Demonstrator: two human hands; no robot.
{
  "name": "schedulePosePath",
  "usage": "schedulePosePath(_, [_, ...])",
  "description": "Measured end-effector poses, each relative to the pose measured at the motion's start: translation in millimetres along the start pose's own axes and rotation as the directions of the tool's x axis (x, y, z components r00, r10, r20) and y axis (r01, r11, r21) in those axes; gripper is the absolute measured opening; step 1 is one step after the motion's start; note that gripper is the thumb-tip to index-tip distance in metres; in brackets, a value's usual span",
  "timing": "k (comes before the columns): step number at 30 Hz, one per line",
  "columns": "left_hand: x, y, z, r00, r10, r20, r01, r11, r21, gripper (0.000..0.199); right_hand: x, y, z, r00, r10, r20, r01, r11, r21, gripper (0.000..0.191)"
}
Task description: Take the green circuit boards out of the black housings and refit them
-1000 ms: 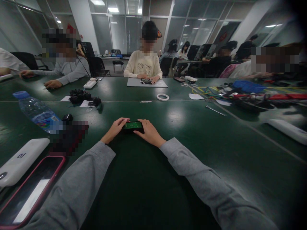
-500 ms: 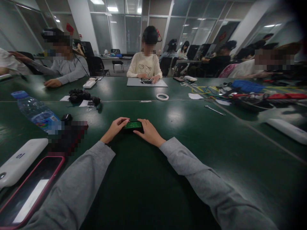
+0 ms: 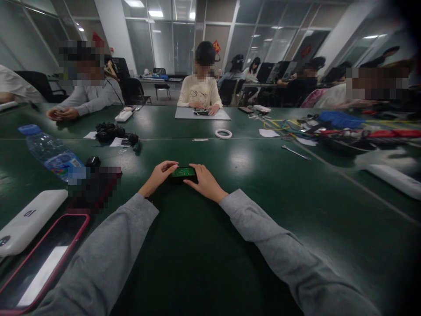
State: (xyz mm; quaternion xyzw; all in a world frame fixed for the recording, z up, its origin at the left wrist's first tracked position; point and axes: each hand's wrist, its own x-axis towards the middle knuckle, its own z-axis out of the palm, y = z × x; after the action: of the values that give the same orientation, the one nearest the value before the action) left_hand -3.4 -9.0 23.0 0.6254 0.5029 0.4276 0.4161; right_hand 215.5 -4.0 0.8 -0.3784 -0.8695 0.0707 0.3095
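Between my hands is a green circuit board in a black case point(image 3: 183, 172), its speckled green face up, low over the dark green table point(image 3: 184, 245). My left hand point(image 3: 161, 175) is closed on its left end, thumb and fingertips together at the upper left corner. On the right end, my right hand point(image 3: 205, 182) grips it with the fingers along the far edge and the thumb at the near edge. The undersides of the case and my fingertips are partly hidden.
Left of my arms lie a red-cased phone point(image 3: 49, 259), a white power bank point(image 3: 31, 221) and a water bottle point(image 3: 54, 151). Ahead are black cables point(image 3: 113, 133) and a white ring point(image 3: 223, 133). A wrench point(image 3: 295, 152) lies right. A person point(image 3: 200, 92) sits opposite.
Both my hands keep the same grip on the circuit board, and it has barely moved. At the far left, a seated person has drawn their hands together on the table.
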Motion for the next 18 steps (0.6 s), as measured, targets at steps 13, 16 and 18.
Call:
schedulePosePath(13, [-0.5,0.4,-1.5,1.0,-0.006,0.03,0.004,0.996,0.09,0.033,0.8,-1.9,-1.0,1.0,-0.013,0.004,0.013,1.0,-0.025,0.056])
schedulePosePath(16, [0.5,-1.7,-1.0,1.0,-0.018,0.012,0.017,0.996,0.086,0.033,1.0,-2.2,-0.5,1.0,-0.009,-0.001,0.009,1.0,-0.025,0.057])
schedulePosePath(18, [1.4,-3.3,-0.5,1.0,-0.022,-0.002,0.022,0.997,0.075,0.035,1.2,-2.8,-0.6,1.0,-0.01,-0.006,0.009,1.0,-0.029,0.057])
